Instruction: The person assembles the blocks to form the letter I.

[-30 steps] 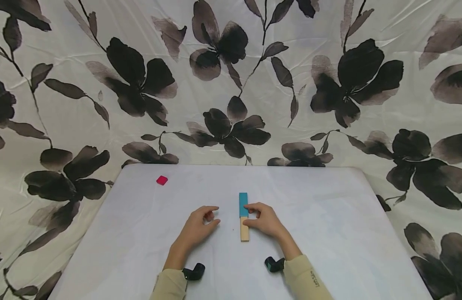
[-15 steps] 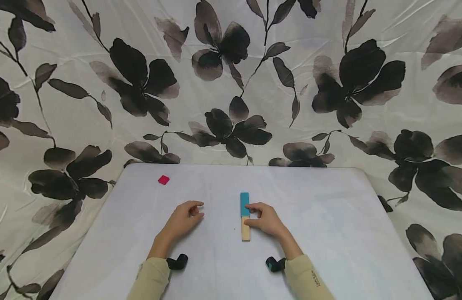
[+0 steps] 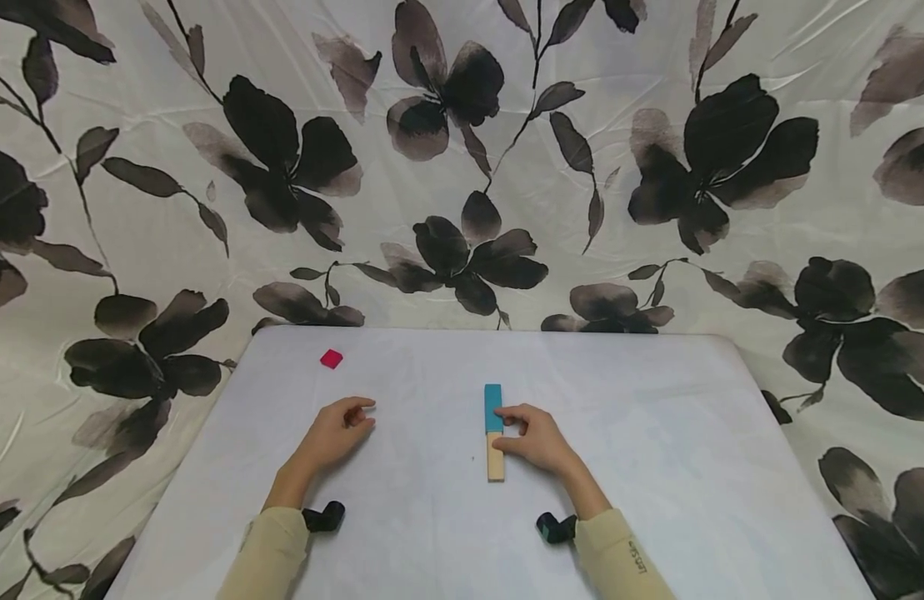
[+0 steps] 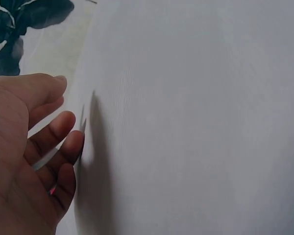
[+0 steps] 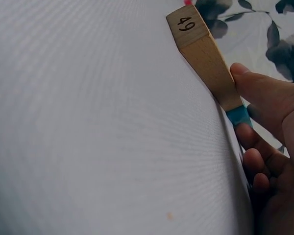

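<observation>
A blue wooden block (image 3: pixel 493 400) and a plain wooden block (image 3: pixel 495 467) lie end to end in one line on the white table. In the right wrist view, the plain block's end (image 5: pixel 187 24) carries a dark printed number. My right hand (image 3: pixel 542 440) is at their right side, thumb touching the plain block and index fingertip at the blue one, with the other fingers loosely bent below. My left hand (image 3: pixel 332 433) hovers over the table well left of the blocks, fingers loosely bent and holding nothing. Beyond it lies a small red diamond-shaped piece (image 3: pixel 331 358).
The white table top (image 3: pixel 641 417) ends at a far edge, behind which hangs a flowered cloth (image 3: pixel 447 167). Black wrist cameras (image 3: pixel 324 517) sit at both cuffs. A tiny speck (image 3: pixel 472 457) lies left of the plain block.
My left hand has moved left, away from the blocks and nearer the red piece. My right hand stays in place at the two blocks.
</observation>
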### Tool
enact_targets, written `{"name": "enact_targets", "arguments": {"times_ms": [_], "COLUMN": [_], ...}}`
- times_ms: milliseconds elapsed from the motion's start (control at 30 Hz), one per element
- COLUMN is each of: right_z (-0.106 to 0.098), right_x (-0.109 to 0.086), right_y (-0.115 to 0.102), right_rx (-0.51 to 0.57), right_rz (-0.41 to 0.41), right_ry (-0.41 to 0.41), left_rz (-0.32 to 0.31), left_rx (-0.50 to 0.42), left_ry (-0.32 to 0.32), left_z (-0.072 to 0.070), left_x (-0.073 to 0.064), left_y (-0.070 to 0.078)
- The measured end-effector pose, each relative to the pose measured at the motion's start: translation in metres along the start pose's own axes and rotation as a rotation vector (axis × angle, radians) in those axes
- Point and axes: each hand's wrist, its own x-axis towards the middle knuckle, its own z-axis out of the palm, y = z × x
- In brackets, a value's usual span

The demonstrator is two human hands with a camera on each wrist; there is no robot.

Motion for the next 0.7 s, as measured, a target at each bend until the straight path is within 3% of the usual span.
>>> {"name": "enact_targets", "arguments": {"times_ms": [267,467,700], "right_z": [0.0,0.0,-0.001], "right_x": [0.002,0.001,-0.002], "right_y": [0.0,-0.003,-0.003], "right_rx": [0.006,0.001,-0.008], "right_rz": [-0.002,-0.02,-0.001], "right_ry": [0.0,-0.005,-0.013], "left_rz": [-0.043,-0.037,-0.06], "left_rx": [0.036,0.073,0.082], "left_ry": [0.016,0.049,0.04], "left_z": [-0.019,-0.037,-0.05], "left_x": [-0.006,-0.008,-0.008], "left_y": [-0.018,-0.032,-0.038]}}
